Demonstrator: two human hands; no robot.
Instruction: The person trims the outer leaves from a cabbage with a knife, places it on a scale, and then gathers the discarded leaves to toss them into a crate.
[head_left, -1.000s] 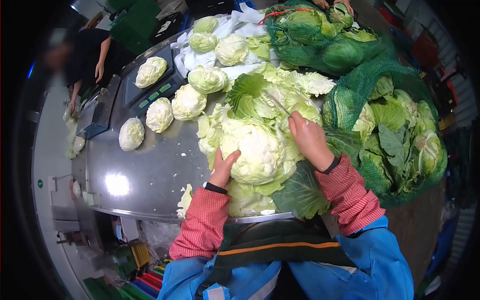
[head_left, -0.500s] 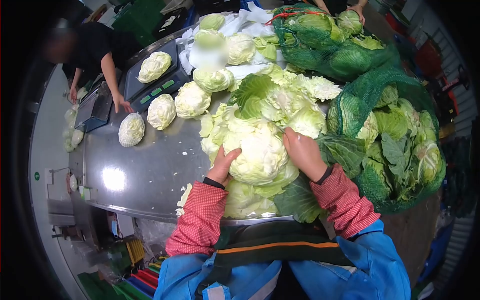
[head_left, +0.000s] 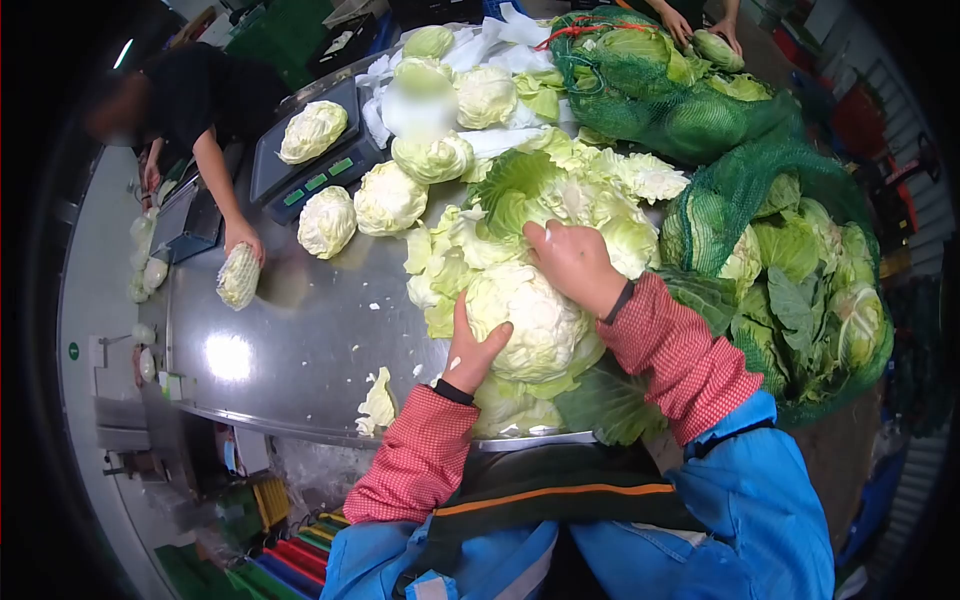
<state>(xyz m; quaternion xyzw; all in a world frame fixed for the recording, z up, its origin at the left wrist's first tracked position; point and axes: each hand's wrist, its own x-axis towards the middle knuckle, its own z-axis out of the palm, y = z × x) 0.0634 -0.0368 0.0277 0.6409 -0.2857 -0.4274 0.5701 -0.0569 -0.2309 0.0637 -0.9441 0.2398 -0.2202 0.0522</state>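
A co-worker's blurred head (head_left: 118, 105)

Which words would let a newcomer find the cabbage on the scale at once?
On the metal table, look toward the far left for the dark scale with green displays. The pale, oblong cabbage lies on its flat top. It is the only one there; the two neighbouring cabbages nearest the scale's displays sit directly on the table.

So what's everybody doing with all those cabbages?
The person's left hand steadies a big pale cabbage on the metal table. The right hand is at its far edge, near loose leaves. Across the table, a co-worker's hand holds a net-wrapped cabbage. Another cabbage sits on a scale.
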